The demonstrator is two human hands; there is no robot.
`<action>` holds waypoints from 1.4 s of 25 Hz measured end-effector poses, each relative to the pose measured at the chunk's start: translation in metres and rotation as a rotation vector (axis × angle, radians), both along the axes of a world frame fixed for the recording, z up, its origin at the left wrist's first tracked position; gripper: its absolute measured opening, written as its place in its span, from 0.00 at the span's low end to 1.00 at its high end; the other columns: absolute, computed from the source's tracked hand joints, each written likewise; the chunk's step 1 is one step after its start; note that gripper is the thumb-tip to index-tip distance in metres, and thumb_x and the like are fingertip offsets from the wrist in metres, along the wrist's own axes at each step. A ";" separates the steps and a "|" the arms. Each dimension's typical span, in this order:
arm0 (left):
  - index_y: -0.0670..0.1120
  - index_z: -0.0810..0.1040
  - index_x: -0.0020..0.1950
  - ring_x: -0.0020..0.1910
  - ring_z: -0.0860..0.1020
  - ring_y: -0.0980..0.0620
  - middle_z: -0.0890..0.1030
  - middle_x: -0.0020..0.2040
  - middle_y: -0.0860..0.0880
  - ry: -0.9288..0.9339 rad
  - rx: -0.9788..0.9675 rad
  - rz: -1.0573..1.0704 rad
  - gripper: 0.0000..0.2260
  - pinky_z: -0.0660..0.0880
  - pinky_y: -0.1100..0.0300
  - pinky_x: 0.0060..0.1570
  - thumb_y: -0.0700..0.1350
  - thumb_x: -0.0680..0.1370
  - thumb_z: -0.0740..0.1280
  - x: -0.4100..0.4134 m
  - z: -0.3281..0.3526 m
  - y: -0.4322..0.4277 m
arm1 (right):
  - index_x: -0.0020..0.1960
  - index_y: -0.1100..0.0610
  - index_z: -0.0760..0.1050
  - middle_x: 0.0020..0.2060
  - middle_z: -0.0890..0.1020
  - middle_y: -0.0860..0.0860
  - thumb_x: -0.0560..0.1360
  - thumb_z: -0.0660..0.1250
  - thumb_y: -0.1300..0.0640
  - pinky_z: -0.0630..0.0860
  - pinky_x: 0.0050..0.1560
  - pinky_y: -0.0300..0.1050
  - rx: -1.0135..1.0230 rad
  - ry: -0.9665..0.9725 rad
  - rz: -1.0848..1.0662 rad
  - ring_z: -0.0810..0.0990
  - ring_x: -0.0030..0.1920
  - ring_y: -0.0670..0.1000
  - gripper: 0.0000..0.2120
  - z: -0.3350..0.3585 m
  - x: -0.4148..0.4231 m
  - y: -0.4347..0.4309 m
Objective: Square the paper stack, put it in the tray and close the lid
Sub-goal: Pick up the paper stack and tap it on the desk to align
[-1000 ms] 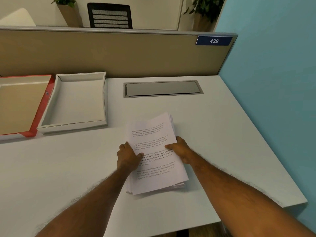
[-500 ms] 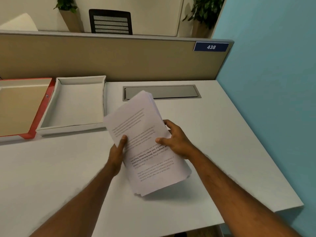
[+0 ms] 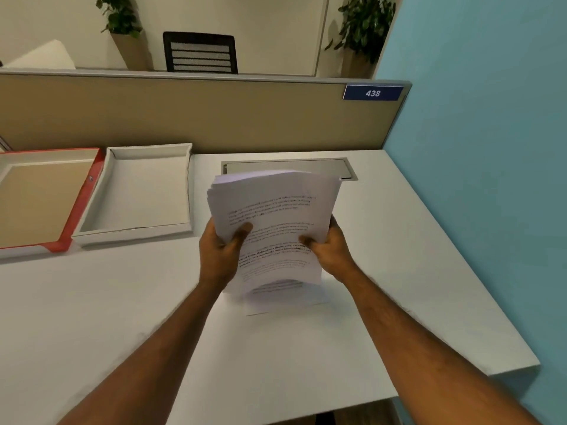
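Fingers: left hand (image 3: pixel 218 254) and right hand (image 3: pixel 329 251) both clamp the stack (image 3: pixel 273 228), thumbs in front.
Stack: upright over the desk (image 3: pixel 92 302), edges uneven.
Tray (image 3: pixel 89 237): open, left of stack.
Lid (image 3: pixel 78 210): beside tray.

The paper stack (image 3: pixel 273 228) hides the fingers behind it and the near edge of the desk's grey hatch (image 3: pixel 288 165). Its print is too blurred to read. The red lid (image 3: pixel 89 191) runs off the left edge.

Chair (image 3: pixel 201 53), two plants (image 3: pixel 121 16) (image 3: pixel 360 24), sign "438" (image 3: pixel 372 93).
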State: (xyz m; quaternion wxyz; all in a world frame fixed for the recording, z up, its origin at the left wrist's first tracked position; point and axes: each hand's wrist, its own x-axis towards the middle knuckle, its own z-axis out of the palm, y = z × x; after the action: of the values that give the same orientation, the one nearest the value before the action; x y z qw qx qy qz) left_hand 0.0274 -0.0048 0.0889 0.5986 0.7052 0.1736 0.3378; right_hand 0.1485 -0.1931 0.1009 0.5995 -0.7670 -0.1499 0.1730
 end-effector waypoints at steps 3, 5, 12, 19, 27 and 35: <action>0.45 0.75 0.64 0.49 0.83 0.58 0.82 0.53 0.54 0.012 -0.018 0.012 0.19 0.82 0.62 0.40 0.49 0.76 0.71 -0.006 -0.013 0.000 | 0.68 0.57 0.68 0.58 0.80 0.56 0.72 0.74 0.66 0.81 0.57 0.61 0.011 -0.034 -0.012 0.80 0.58 0.58 0.28 -0.009 -0.005 0.000; 0.46 0.75 0.64 0.49 0.83 0.57 0.82 0.53 0.54 0.017 -0.029 0.023 0.20 0.82 0.63 0.40 0.50 0.75 0.71 -0.009 -0.017 0.003 | 0.68 0.55 0.68 0.58 0.80 0.54 0.71 0.74 0.65 0.82 0.56 0.58 0.017 -0.057 0.004 0.81 0.57 0.57 0.29 -0.011 -0.008 0.002; 0.48 0.75 0.63 0.48 0.82 0.59 0.81 0.53 0.58 -0.049 -0.041 0.051 0.19 0.80 0.67 0.38 0.50 0.74 0.71 -0.008 0.000 0.006 | 0.61 0.43 0.68 0.52 0.80 0.44 0.72 0.74 0.61 0.84 0.50 0.45 0.068 -0.156 0.048 0.82 0.54 0.49 0.25 0.002 -0.003 0.004; 0.41 0.73 0.65 0.50 0.81 0.59 0.80 0.52 0.54 -0.039 0.068 0.045 0.26 0.82 0.63 0.42 0.51 0.71 0.72 -0.017 -0.012 -0.006 | 0.64 0.53 0.70 0.54 0.81 0.51 0.65 0.81 0.58 0.84 0.52 0.46 0.018 -0.180 -0.058 0.81 0.55 0.51 0.32 -0.019 -0.014 -0.004; 0.48 0.75 0.62 0.49 0.82 0.59 0.81 0.52 0.54 -0.139 0.075 0.000 0.21 0.79 0.67 0.39 0.47 0.71 0.75 -0.007 0.020 0.000 | 0.62 0.55 0.74 0.53 0.83 0.51 0.66 0.80 0.59 0.84 0.53 0.52 0.105 -0.128 -0.127 0.83 0.54 0.51 0.27 -0.037 -0.019 -0.002; 0.52 0.76 0.59 0.48 0.82 0.55 0.81 0.50 0.53 -0.129 0.063 -0.008 0.21 0.80 0.65 0.39 0.55 0.69 0.75 -0.007 0.019 0.008 | 0.61 0.56 0.74 0.52 0.83 0.54 0.67 0.77 0.51 0.85 0.48 0.48 0.194 -0.198 -0.184 0.83 0.51 0.53 0.26 -0.033 -0.015 0.004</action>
State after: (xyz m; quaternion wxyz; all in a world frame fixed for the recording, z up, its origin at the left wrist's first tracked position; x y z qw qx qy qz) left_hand 0.0207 0.0036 0.1079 0.5873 0.7012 0.1211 0.3855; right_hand 0.1333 -0.1894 0.0675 0.6662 -0.7293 -0.1534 0.0256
